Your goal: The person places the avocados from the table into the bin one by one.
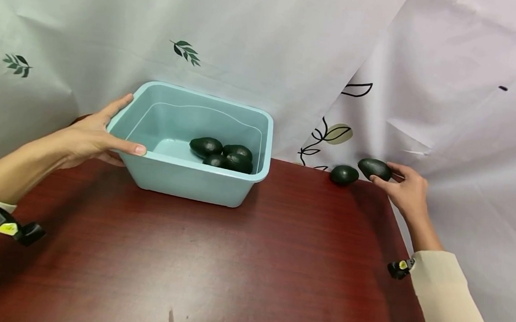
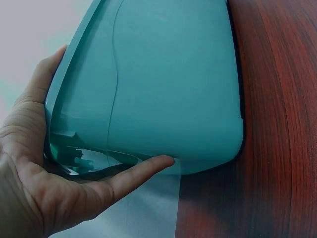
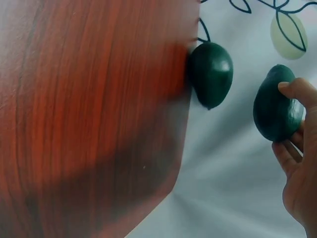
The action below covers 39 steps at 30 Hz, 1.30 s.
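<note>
A light blue plastic bin [image 1: 192, 183] stands on the table, with several dark green avocados [image 1: 206, 147] inside, at its right end. My left hand [image 1: 89, 135] grips the bin's left end, the thumb lying over the front rim. Seen from the left wrist, the hand [image 2: 54, 183] spreads round the bin's corner, one finger along the wall. At the far right my right hand [image 1: 408, 190] holds an avocado [image 1: 372, 169] between thumb and fingers, raised off the table. Another avocado [image 3: 212, 74] lies at the table's edge, just left of the held one and apart from it.
A dark red wooden table [image 1: 232, 260] spreads below both hands. White patterned cloth [image 1: 267, 40] hangs behind the bin and along the right side, close to the table's edges.
</note>
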### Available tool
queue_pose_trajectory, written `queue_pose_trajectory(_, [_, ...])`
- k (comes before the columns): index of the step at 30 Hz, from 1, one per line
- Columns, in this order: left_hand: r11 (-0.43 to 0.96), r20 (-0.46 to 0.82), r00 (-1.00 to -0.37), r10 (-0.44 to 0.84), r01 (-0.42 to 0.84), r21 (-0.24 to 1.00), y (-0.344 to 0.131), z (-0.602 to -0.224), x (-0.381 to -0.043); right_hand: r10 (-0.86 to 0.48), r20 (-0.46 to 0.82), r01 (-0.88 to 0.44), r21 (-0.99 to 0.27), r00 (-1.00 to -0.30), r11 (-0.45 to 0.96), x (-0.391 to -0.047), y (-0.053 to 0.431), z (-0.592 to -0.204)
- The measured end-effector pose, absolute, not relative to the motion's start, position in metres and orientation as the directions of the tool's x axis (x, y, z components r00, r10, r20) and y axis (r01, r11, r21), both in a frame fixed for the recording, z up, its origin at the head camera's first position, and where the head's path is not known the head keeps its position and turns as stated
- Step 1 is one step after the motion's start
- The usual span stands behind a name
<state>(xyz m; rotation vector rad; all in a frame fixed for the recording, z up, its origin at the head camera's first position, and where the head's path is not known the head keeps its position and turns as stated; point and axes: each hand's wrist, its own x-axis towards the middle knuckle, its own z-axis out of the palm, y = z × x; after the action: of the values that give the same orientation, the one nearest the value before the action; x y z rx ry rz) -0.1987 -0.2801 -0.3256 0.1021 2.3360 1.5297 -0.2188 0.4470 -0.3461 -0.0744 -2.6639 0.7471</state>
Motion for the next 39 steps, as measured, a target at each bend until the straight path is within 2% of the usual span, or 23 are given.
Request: queue_pose_trajectory(39, [0.403,-0.241,-0.936,0.255,-0.124,0.907,-0.28,-0.327,-0.199,-0.047,0.433,-0.313,-0.568,-0.9,0.761,-0.245,0.358,-0.318])
